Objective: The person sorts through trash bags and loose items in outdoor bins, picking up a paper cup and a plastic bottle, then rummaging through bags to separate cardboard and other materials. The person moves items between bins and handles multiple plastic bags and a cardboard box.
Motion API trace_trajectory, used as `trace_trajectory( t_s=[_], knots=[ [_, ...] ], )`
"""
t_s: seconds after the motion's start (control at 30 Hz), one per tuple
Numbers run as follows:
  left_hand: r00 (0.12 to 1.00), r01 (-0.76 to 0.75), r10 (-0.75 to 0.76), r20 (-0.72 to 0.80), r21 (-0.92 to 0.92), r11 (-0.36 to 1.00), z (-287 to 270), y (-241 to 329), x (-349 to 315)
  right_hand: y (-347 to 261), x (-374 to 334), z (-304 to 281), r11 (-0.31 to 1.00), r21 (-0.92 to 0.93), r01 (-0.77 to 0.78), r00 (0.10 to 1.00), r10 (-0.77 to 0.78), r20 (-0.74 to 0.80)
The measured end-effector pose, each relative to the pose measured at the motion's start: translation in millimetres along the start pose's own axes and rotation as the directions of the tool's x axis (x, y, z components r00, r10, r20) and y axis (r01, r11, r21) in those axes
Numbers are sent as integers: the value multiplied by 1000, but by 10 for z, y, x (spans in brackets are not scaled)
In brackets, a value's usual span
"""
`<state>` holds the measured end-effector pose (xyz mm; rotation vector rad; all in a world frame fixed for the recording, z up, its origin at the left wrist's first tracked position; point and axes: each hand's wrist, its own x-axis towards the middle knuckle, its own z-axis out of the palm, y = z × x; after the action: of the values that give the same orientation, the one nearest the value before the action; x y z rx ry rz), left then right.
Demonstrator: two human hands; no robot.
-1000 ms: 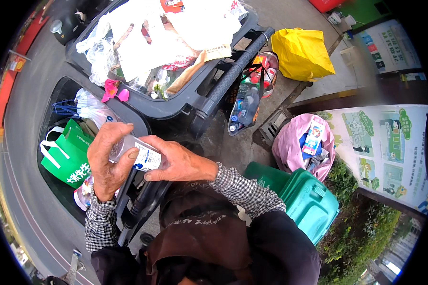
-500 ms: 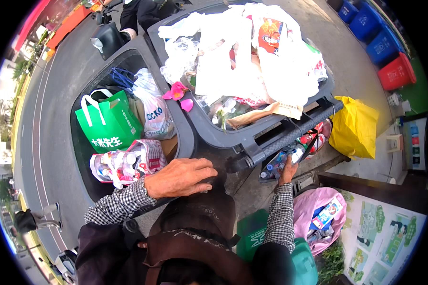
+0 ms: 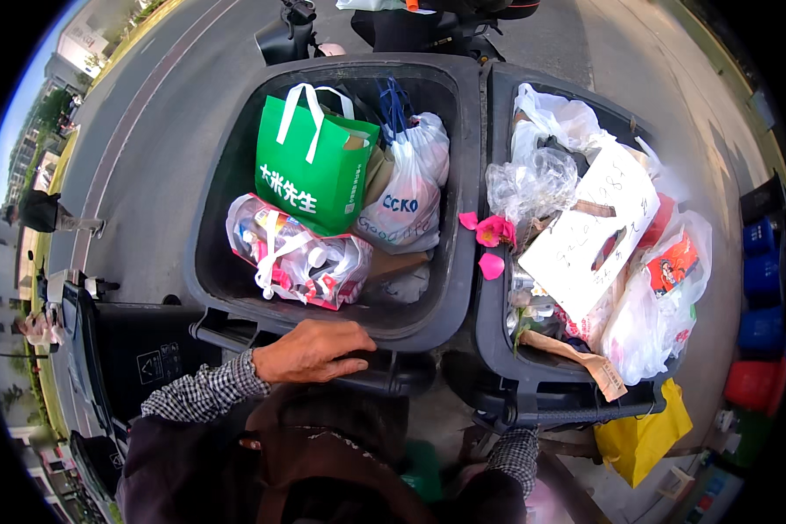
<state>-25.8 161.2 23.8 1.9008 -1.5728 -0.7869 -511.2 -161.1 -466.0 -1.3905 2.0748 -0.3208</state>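
My left hand (image 3: 313, 351) rests at the front rim of the left grey wheeled bin (image 3: 465, 293), fingers loosely bent and holding nothing. In that bin stand a green tote bag (image 3: 310, 166) with white handles, a white drawstring bag (image 3: 403, 205) with blue cords, and a clear-and-red bag of plastic bottles (image 3: 297, 258). My right forearm in its checked sleeve (image 3: 513, 461) reaches below the handle of the right grey bin (image 3: 486, 349), which hides the hand. White plastic bags (image 3: 659, 301), a handwritten white sheet (image 3: 596, 231) and a brown paper strip (image 3: 585, 360) fill the right bin.
Pink petals (image 3: 495, 231) lie where the bin rims meet. A yellow bag (image 3: 646, 432) stands beyond the right bin's handle. Black bins (image 3: 148, 349) are at the left, a parked scooter (image 3: 286, 35) at the far side. Blue bins (image 3: 757, 279) line the right edge.
My view has swung left, so both bins sit further right and more upright. My right hand, earlier at a bag of bottles beneath the right bin's handle, is now hidden. The left hand stays near the rim.
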Motion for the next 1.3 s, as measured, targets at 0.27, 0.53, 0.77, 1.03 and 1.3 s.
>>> trace_trajectory(
  t_s=[0.27,0.53,0.77,1.03,1.3],
  knots=[
    [999,-31,29,-22,-97,995,46,-161,19,-59,-332,-473,978,-138,154,986,-160,-38],
    [979,-190,201,41,-186,964,83,-381,144,-456,-1062,-1391,865,246,436,882,-358,-306],
    [953,-303,301,-38,-186,935,-404,-553,86,-2475,-2371,-2641,645,481,594,763,-262,-592],
    [981,-107,71,-180,-198,974,-686,-832,-77,-4981,-3548,-1868,416,494,764,517,-852,-82],
    [975,-47,7,-220,-177,983,-647,-857,-633,-5885,-3129,440,364,-35,931,330,-794,511]
  ],
)
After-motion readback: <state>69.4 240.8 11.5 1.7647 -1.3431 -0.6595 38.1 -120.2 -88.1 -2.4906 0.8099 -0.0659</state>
